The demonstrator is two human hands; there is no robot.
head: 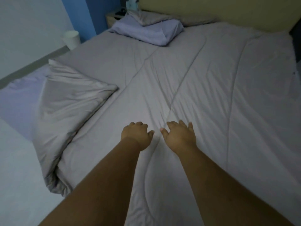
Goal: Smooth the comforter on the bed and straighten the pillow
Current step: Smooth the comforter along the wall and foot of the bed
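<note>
Reaching over the bed, we rest both palms on the grey comforter (211, 95), side by side near the edge closest to us. Our left grip (136, 136) holds nothing, fingers loosely bent; our right grip (179, 136) is open, fingers spread. The comforter covers the mattress, creased, its left corner folded back. A lavender pillow (146, 32) lies askew by the headboard (211, 10), a grey pillow (151, 17) overlapping it.
</note>
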